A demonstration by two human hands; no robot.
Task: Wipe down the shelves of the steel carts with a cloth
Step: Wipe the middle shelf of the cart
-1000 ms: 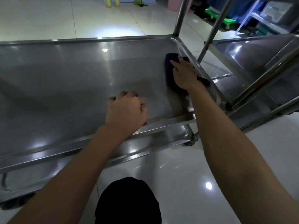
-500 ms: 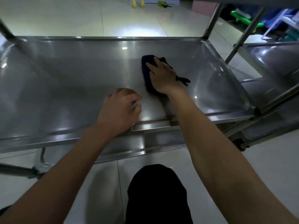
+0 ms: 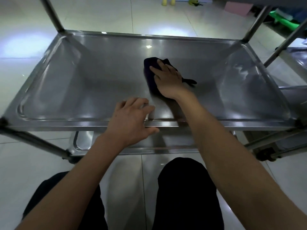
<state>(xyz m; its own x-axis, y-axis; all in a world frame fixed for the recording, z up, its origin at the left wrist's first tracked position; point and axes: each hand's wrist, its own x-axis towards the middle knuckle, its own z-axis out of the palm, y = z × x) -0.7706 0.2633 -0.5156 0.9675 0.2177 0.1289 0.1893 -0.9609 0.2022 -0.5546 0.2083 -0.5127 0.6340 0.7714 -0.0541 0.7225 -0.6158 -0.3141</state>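
The steel cart shelf (image 3: 99, 83) carries a dark cloth (image 3: 150, 72) near its middle.

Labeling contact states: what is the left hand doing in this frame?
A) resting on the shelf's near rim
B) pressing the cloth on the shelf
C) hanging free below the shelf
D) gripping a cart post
A: the left hand rests on the near rim of the shelf, while the right hand presses the cloth.
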